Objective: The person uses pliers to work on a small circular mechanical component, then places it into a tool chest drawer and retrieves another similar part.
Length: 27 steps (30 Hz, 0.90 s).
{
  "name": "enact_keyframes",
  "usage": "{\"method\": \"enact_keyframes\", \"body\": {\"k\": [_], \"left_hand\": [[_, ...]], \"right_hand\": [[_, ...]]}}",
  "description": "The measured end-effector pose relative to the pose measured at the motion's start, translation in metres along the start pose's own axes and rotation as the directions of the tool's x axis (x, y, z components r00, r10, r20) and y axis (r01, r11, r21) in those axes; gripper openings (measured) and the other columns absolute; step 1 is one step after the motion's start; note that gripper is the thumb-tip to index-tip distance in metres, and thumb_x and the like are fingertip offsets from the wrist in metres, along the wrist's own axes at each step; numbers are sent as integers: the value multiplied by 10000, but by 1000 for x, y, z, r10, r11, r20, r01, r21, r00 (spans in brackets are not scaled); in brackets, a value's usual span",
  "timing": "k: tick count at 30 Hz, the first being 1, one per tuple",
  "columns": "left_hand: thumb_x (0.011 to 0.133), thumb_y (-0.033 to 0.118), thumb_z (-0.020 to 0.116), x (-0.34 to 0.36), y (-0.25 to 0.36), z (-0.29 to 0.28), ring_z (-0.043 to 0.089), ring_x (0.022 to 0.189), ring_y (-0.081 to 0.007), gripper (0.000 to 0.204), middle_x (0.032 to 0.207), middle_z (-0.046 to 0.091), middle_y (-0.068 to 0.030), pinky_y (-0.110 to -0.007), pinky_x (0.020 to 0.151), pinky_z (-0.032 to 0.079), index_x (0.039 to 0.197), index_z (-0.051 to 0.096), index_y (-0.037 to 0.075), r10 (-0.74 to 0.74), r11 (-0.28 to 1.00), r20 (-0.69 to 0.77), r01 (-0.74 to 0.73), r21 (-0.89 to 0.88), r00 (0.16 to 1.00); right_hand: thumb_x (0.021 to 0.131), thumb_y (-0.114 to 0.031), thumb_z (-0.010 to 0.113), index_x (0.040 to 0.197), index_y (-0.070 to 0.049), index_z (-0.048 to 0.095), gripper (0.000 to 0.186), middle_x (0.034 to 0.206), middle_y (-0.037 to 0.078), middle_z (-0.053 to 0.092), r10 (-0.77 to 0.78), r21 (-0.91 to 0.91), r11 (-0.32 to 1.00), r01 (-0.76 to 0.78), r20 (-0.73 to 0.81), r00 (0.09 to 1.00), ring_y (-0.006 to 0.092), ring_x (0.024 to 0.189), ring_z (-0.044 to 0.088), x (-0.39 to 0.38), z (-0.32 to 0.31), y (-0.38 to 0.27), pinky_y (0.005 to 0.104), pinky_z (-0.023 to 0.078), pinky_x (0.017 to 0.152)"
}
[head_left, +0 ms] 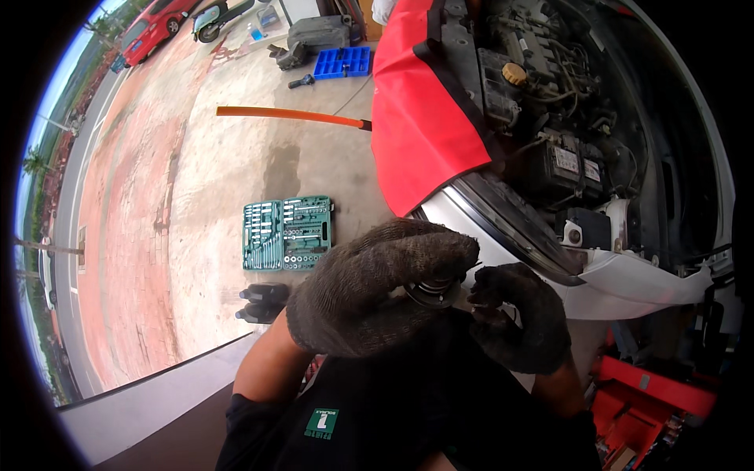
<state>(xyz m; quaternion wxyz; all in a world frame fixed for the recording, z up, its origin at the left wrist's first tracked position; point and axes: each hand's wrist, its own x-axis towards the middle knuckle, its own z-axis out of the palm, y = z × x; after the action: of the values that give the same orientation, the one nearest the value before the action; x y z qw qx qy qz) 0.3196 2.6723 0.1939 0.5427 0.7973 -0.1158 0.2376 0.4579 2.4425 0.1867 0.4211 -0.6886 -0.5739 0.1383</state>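
A dirty dark knit glove covers my left hand, which is closed around a small round metal part. The part's shiny rim shows below the fingers, while the rest is hidden in the palm. Just to the right, my right hand wears the same kind of glove. Its fingers curl toward the thumb close to the metal part, and whatever they pinch is too small and dark to make out. Both hands are in front of my chest, beside the front corner of a white car.
The car's engine bay is exposed, with a battery and a red fender cover over the front. On the floor lie a green socket set case, black bottles, an orange bar and a blue tray. A red tool cart stands lower right.
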Motion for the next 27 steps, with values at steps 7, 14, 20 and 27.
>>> {"method": "enact_keyframes", "body": {"k": [7,14,20,27], "left_hand": [[780,35,838,8,21,-1,717,1040,-330,433,1147,708,-196,-399,868,585,1190,703,40,23,957,36,-32,288,999],[768,58,849,12,25,0,722,1015,-350,478,1149,704,-193,-406,869,591,1224,709,55,-19,926,31,6,377,999],[782,53,826,25,29,-8,714,1041,-353,445,1173,701,-196,-416,885,587,1213,717,59,-60,934,78,29,357,995],[801,43,796,33,20,-12,722,1042,-347,376,1194,697,-226,-402,864,601,1172,740,48,55,938,166,-108,330,985]], "right_hand": [[730,-159,856,1305,-11,599,647,1070,166,694,-63,-251,965,78,66,996,330,969,703,3,-26,3,453,566,834],[728,-154,871,1285,15,610,638,1100,183,683,0,-415,909,41,100,995,339,993,699,14,-41,-16,474,563,854],[851,-41,751,1369,31,556,558,1228,208,660,152,192,947,-257,435,887,292,1073,680,-4,-55,-16,390,554,889],[864,-3,679,1480,7,468,651,1380,299,554,-132,606,-441,-662,686,715,406,1166,631,-6,-10,29,491,513,982]]}}
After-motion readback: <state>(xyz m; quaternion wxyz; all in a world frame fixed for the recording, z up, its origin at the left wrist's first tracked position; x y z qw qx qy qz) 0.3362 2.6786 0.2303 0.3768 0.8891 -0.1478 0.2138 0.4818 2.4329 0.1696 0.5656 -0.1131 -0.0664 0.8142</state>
